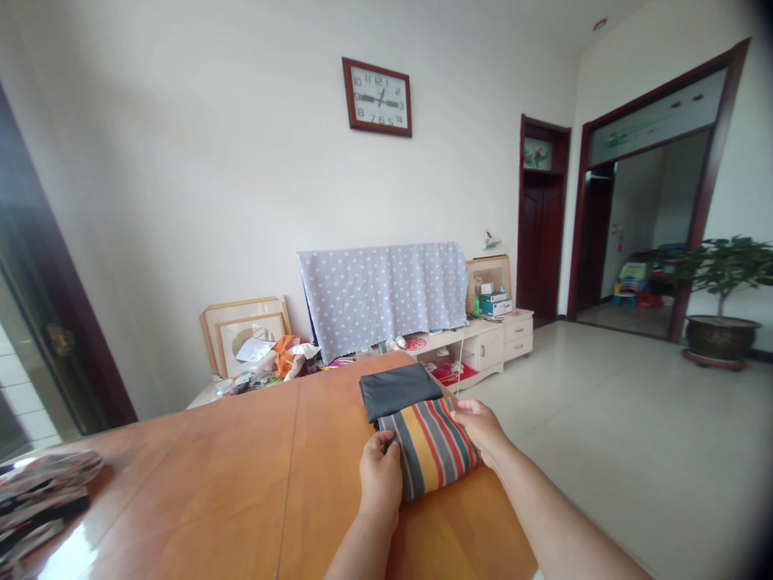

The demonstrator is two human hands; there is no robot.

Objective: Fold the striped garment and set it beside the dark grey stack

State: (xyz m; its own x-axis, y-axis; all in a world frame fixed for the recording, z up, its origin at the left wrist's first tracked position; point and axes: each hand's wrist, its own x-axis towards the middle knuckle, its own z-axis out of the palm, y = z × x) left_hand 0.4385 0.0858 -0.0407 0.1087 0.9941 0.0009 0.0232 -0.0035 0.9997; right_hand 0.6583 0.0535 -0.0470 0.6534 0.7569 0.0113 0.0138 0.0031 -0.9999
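Note:
A striped cloth (430, 448) in yellow, red, grey and white lies folded into a flat bundle near the right edge of the wooden table (241, 475). My left hand (380, 474) pinches its left side, thumb and fingers together at the upper left corner. On the opposite side, my right hand (480, 427) grips the upper right corner. Just beyond the striped bundle, and touching it, rests a folded dark grey cloth (399, 388). The undersides of both cloths are hidden.
Crumpled patterned fabric (45, 499) sits at the table's left side. Behind the table stand a low white cabinet (513, 338), a polka-dot cover (386, 294) over something wide, and picture frames (247, 322) with bags piled before them. A potted plant (721, 330) stands on the floor at right.

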